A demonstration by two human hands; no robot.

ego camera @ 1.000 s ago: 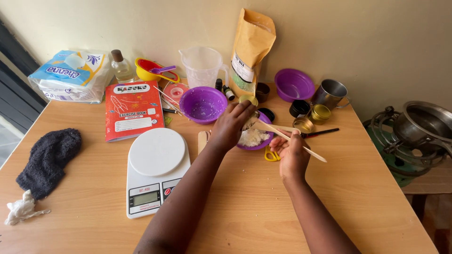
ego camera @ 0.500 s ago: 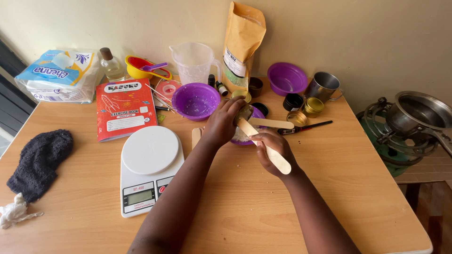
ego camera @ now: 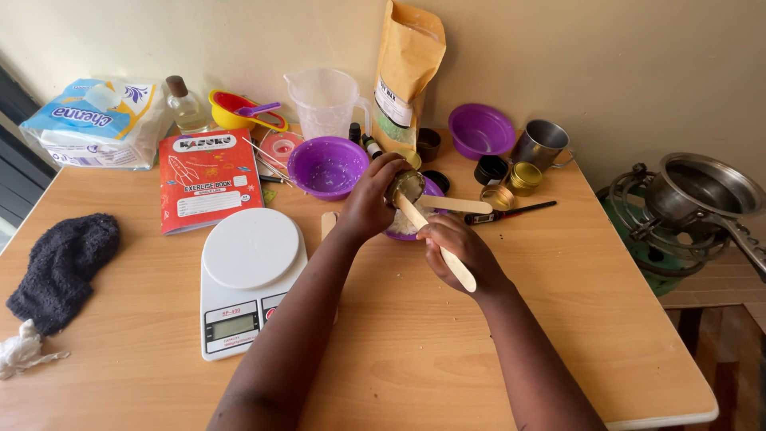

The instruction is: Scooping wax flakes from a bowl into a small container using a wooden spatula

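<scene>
- Tin (ego camera: 408, 185): your left hand (ego camera: 369, 206) grips it, tilted over the purple bowl (ego camera: 432, 190).
- Stick (ego camera: 437, 244): your right hand (ego camera: 461, 249) holds it, tip in the tin.
- Scale (ego camera: 249, 281): just left, on the surface (ego camera: 415, 351).

White kitchen scale (ego camera: 249, 279) at my 9 o'clock, red exercise book (ego camera: 209, 177) at 10, dark cloth (ego camera: 62, 267) far 9, steel pot (ego camera: 702, 191) at 3.
</scene>
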